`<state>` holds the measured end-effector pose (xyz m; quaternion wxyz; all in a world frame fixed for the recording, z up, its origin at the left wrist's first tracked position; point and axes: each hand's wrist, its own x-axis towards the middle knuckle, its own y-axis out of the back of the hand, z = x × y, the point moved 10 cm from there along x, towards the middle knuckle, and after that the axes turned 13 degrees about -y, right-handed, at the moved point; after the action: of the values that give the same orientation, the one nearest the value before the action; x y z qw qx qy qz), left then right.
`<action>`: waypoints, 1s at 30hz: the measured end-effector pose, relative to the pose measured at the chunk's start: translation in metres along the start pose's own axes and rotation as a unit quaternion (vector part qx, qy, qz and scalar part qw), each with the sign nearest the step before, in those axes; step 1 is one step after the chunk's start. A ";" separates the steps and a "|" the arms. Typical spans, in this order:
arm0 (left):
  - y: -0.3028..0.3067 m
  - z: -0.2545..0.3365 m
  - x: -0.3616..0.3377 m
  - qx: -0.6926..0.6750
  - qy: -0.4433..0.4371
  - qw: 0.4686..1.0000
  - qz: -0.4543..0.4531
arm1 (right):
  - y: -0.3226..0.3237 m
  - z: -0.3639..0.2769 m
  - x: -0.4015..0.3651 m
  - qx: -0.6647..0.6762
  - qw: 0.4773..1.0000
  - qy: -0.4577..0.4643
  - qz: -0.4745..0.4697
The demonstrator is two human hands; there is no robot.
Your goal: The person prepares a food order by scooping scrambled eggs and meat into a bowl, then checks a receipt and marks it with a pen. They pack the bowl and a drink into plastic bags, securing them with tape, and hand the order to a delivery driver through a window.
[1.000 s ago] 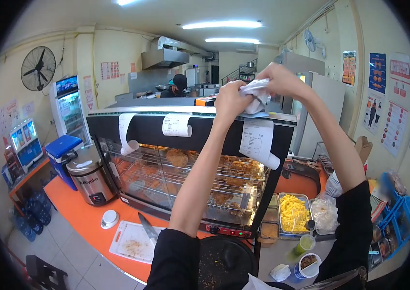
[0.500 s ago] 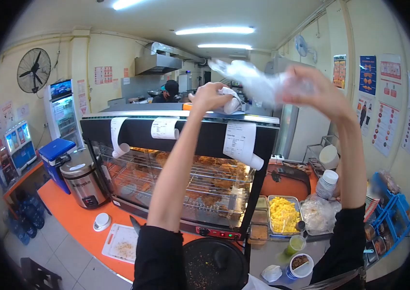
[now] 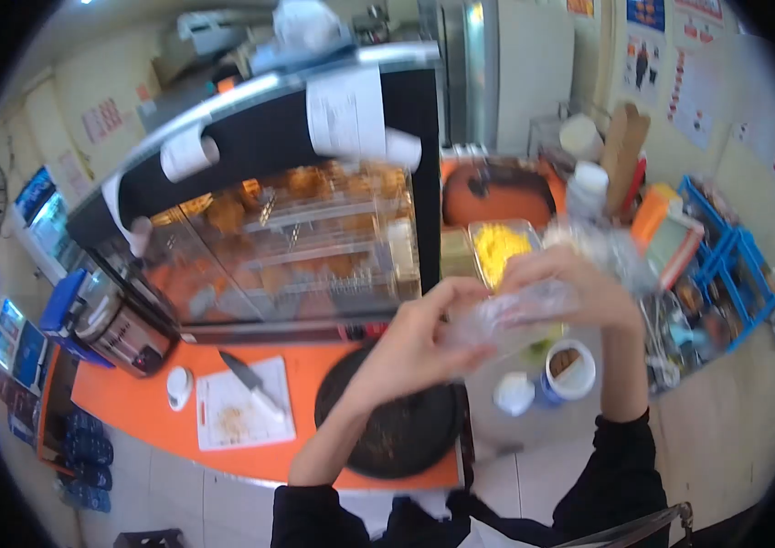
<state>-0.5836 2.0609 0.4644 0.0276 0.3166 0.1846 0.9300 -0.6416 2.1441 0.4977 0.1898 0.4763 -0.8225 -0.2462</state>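
Here on my remote feed, both hands are up in front of the body with a clear plastic bag (image 3: 534, 307) between them, held off the surface. My right hand (image 3: 579, 279) has its grip closed on the bag's right side, fingers curled over the crumpled film. My left hand (image 3: 419, 345) curves around the other end, thumb and fingers well apart with plastic between them; motion blur keeps me from telling whether that grip presses on it.

Beneath the bag I see a tub (image 3: 568, 373) with brown contents, and just beside it a small white bundle (image 3: 514, 394) on the grey metal surface (image 3: 497, 427). Beyond the hands, a tray of yellow food (image 3: 501, 248) sits near a stack of white cups (image 3: 587, 192).

Over to my left, the orange tabletop (image 3: 308, 365) carries a round black pan (image 3: 397, 429), partly behind the left forearm. Next along is a white cutting board (image 3: 273, 373), crumbs on it, and a knife (image 3: 241, 371) lying aslant across its top. A rice cooker (image 3: 122, 336) stands farther left. Behind the tabletop's near edge rises the display case (image 3: 255, 128), browned food inside, paper slips (image 3: 346, 114) hanging down its front.
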 end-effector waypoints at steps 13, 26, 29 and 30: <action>-0.047 -0.011 -0.219 0.019 0.150 0.985 0.080 | -0.239 0.133 -0.128 0.431 0.823 -0.229 0.291; -0.070 -0.028 -0.268 -0.313 0.295 0.901 -0.060 | -0.220 -0.061 -0.191 -0.287 0.948 0.110 0.076; -0.065 -0.032 -0.260 -0.321 0.337 0.884 -0.041 | -0.208 -0.092 -0.210 -0.366 0.907 0.180 0.108; -0.073 -0.029 -0.258 -0.331 0.345 0.876 -0.058 | -0.216 -0.099 -0.214 -0.403 0.885 0.209 0.106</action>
<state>-0.4000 2.0762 0.2676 0.1192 -0.0633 -0.1182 0.9838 -0.3368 2.2179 0.4344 0.5576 0.3090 -0.6395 -0.4296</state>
